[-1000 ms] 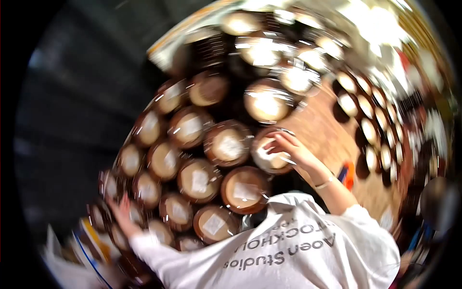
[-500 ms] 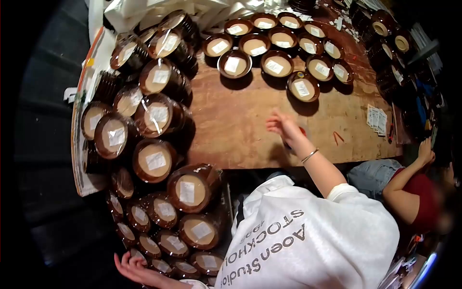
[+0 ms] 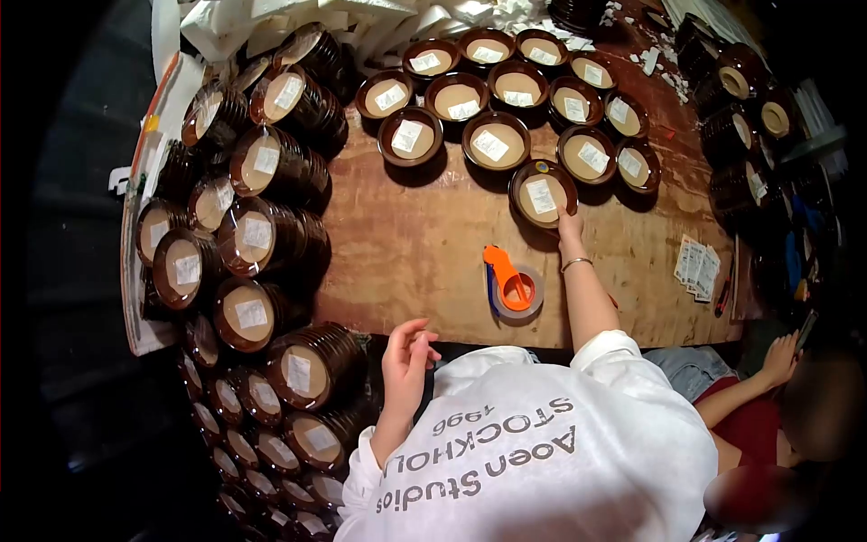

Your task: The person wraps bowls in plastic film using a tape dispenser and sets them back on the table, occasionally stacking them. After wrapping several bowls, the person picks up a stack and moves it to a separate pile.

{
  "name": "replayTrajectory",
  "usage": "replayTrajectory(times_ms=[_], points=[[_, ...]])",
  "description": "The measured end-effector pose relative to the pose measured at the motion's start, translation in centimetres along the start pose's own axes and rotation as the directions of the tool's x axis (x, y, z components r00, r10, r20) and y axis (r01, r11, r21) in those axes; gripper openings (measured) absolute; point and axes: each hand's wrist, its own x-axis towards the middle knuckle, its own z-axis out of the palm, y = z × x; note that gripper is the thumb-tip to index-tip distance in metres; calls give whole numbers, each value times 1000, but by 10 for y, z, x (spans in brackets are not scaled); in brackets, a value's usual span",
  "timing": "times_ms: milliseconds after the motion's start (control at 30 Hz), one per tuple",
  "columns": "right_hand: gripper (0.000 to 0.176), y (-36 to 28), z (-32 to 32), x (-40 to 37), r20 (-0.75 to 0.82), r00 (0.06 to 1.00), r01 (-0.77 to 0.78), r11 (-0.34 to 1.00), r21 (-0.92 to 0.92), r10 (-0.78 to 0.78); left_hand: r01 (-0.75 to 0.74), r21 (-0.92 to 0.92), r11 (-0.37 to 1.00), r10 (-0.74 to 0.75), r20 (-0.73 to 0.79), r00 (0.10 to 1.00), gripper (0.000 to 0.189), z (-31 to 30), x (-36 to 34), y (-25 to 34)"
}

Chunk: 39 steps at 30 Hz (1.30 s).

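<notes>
My right hand (image 3: pixel 571 228) grips the near right rim of a brown glazed bowl (image 3: pixel 531 206), which has a beige inside, a white paper label and a small round sticker. Several similar bowls (image 3: pixel 495 143) with labels stand behind it at the back of the wooden table. Near the table's front edge, left of my right forearm, lies a tape dispenser (image 3: pixel 502 262) with an orange handle and a roll of tape. My left hand (image 3: pixel 408 361) hovers by the front edge with its fingers apart and bent, holding nothing.
Plastic-wrapped stacks of brown bowls (image 3: pixel 271 237) crowd the left side, down to the floor. Printed labels (image 3: pixel 697 267) lie at the table's right. White foam (image 3: pixel 298 23) is at the back. At the right, another person's hand (image 3: pixel 782 359) holds a dark flat object.
My right hand has moved forward from above the tape dispenser and taken hold of the front bowl's rim. My left hand has come up from the lower-left stacks to the table's front edge.
</notes>
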Motion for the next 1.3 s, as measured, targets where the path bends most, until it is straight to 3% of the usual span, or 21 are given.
replayTrajectory(times_ms=[200, 267, 300, 333, 400, 433, 467, 500, 533, 600, 633, 767, 833, 967, 1200, 1267, 1300], points=[[29, 11, -23, -23, -45, 997, 67, 998, -18, -67, 53, 8, 999, -53, -51, 997, 26, -3, 17, -30], [28, 2, -33, -34, 48, 999, 19, 999, -42, -17, 62, -17, 998, -63, -47, 997, 24, -3, 28, -43], [29, 3, -35, -34, 135, 977, 175, 982, -67, -165, 17, -20, 1000, -18, -58, 998, 27, -6, 38, -61], [29, -4, -31, -40, 144, 977, 171, 982, -82, -159, 7, -21, 1000, -8, -68, 998, 31, -6, 47, -68], [31, -36, -8, -65, 361, 907, 293, 940, -173, -216, -68, -19, 998, 66, -86, 994, 42, -4, 70, -78], [30, -50, 10, -83, 439, 884, 261, 949, -174, -163, -137, -15, 990, 135, -97, 986, 50, -4, 83, -84], [28, -58, 32, -99, 514, 850, 233, 957, -175, -113, -166, -87, 982, 155, -121, 981, 56, -6, 100, -91], [28, -54, 53, -105, 592, 789, 320, 932, -169, -164, -200, -156, 967, 177, -147, 973, 61, -9, 116, -94], [28, -47, 75, -111, 666, 716, 406, 901, -150, -212, -119, -292, 949, 70, -175, 982, 68, -11, 126, -85], [27, -30, 114, -130, 768, 578, 479, 877, -45, -277, -140, -351, 926, 47, -260, 964, 64, -21, 148, -98], [26, -30, 123, -142, 799, 584, 470, 862, -190, -143, -125, -321, 939, 13, -329, 944, 59, -25, 151, -101], [34, -11, 153, -151, 810, 584, 597, 708, -378, -59, -119, -228, 966, -10, -496, 868, 47, -35, 155, -140], [39, 1, 156, -144, 799, 573, 749, 514, -419, -183, -79, -167, 983, -23, -537, 843, 43, -28, 148, -155], [46, 3, 159, -135, 797, 594, 768, 372, -521, -108, -27, -151, 988, -64, -571, 818, 42, -16, 152, -192], [49, -13, 151, -142, 757, 653, 703, 353, -617, 23, 62, -65, 996, -89, -606, 790, 37, -6, 150, -188], [47, -3, 134, -141, 699, 660, 708, 538, -457, -276, 65, 12, 998, -44, -605, 795, 41, -3, 151, -189], [47, -8, 120, -145, 687, 671, 702, 539, -465, -280, 94, 17, 995, -60, -651, 757, 43, 1, 152, -186]])
